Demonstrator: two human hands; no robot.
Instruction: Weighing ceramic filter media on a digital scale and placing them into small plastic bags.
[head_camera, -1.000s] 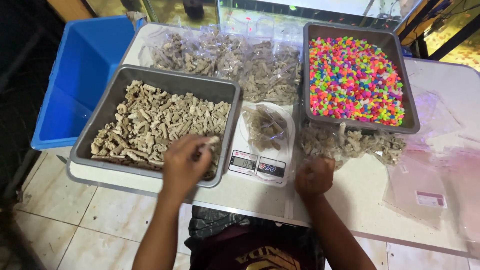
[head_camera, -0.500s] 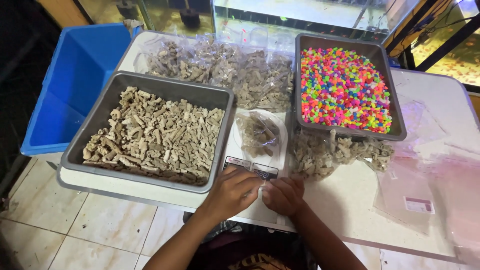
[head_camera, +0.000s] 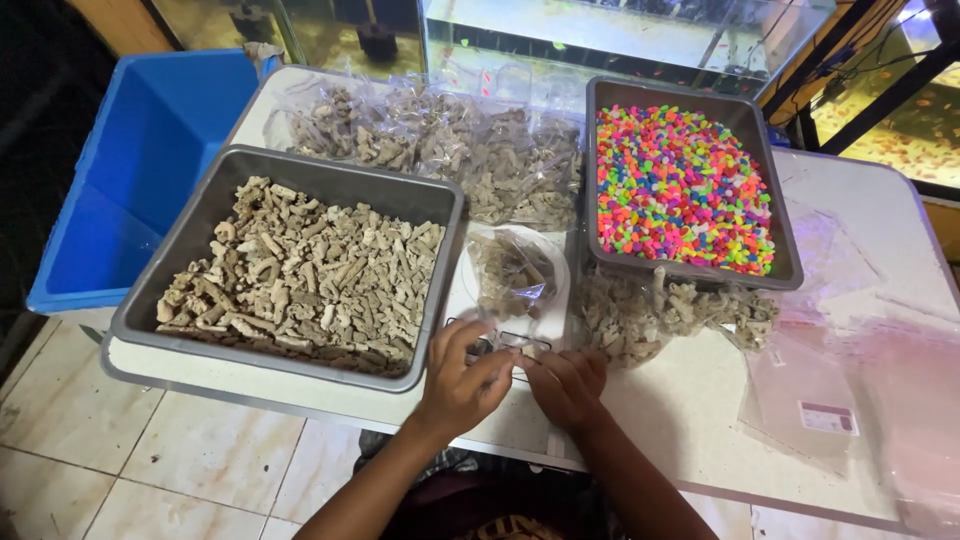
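Left hand (head_camera: 462, 372) and right hand (head_camera: 568, 384) together, fingers curled, pinching open end of clear bag (head_camera: 515, 280) of pale coral pieces lying just beyond them; loose pinch likely spilling pieces toward grey tray (head_camera: 180, 250).
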